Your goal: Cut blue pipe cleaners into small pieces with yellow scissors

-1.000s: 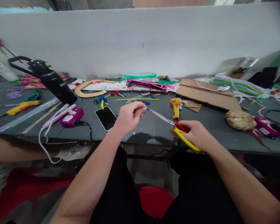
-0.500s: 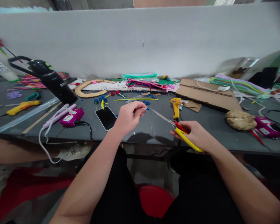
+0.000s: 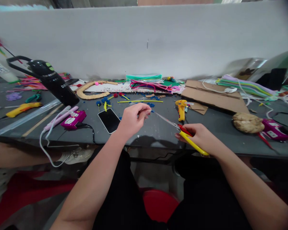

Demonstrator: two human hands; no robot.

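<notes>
Sitting far left of the phone (image 3: 109, 120), a black tool (image 3: 51, 83) leaned on the table (image 3: 158, 131), w/ a pink glue gun (image 3: 73, 120) just left of the phone. Just right of the phone the L hand (image 3: 132, 119) was pinched shut, thumb & fingers on a tiny blue bit (image 3: 151, 111), too small to ID. Further right the scissors (image 3: 178, 126) pointed their tip at that bit; the R hand (image 3: 202, 137) was closed round the handles. A yellow glue gun (image 3: 181, 109) stood right of the phone, cardboard (image 3: 213, 96) far right.
</notes>
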